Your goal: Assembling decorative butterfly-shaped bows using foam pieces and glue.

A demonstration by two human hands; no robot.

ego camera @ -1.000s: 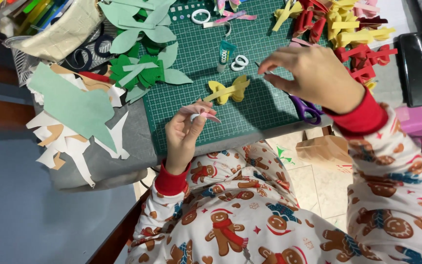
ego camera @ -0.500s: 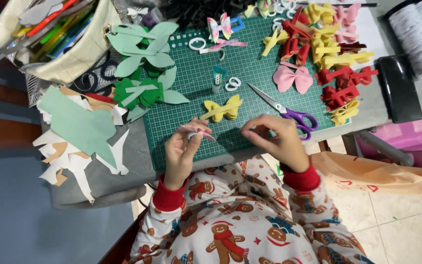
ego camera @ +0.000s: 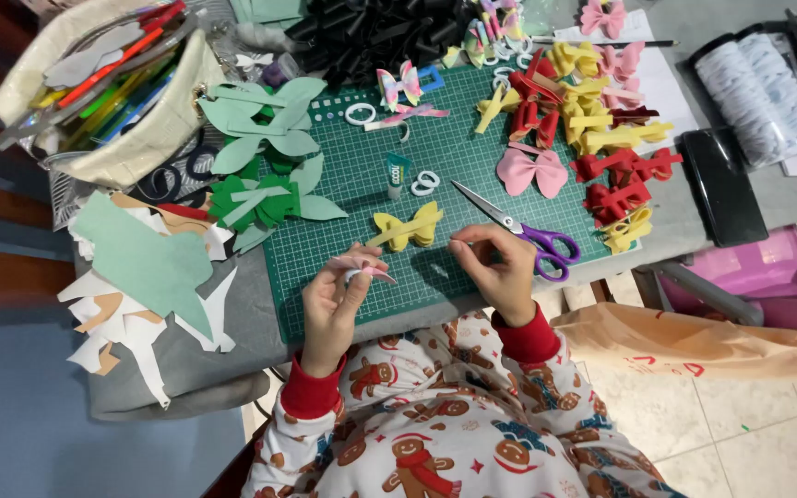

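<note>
Green cutting mat [ego camera: 472, 198], pink bow piece [ego camera: 362, 267] pinched in left hand [ego camera: 332, 309], right hand [ego camera: 500, 267] beside

Green gridded cutting mat [ego camera: 343, 231] — yellow bow [ego camera: 408, 228], pink bow [ego camera: 529, 171], red bows [ego camera: 622, 181] — and purple-handled scissors [ego camera: 551, 247].

Matt green gridded cutting mat [ego camera: 472, 198], soft foam bows [ego camera: 408, 227], glossy metal-bladed scissors [ego camera: 518, 229].
</note>
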